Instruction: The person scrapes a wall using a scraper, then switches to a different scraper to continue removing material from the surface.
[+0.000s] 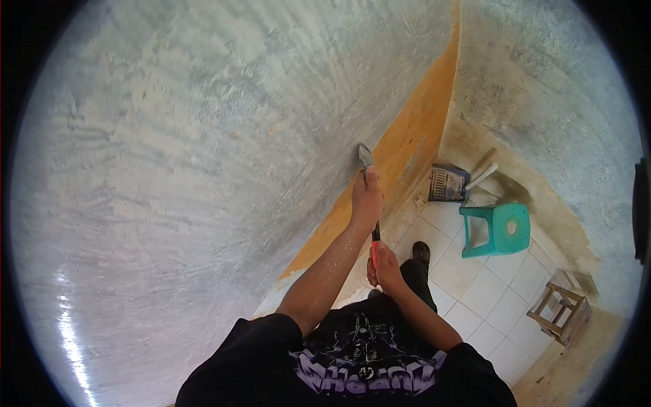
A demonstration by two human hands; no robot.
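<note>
My left hand [367, 200] is closed around the upper part of a scraper [376, 233], close to its grey metal head [365, 155]. The head lies against the grey, scuffed wall [224, 156], by the upper edge of an orange painted band [407, 129]. Lower down, my right hand [386, 266] grips the red end of the black-and-red handle. The exact shape of the head is hard to make out, as my left fingers cover its base. Pale specks dot my left forearm.
On the white tiled floor [485, 295] stand a green plastic stool [512, 229] and a small wooden stool [561, 313]. A dark dustpan [447, 184] with a pale handle sits by the wall corner. A second wall [542, 102] rises at the right.
</note>
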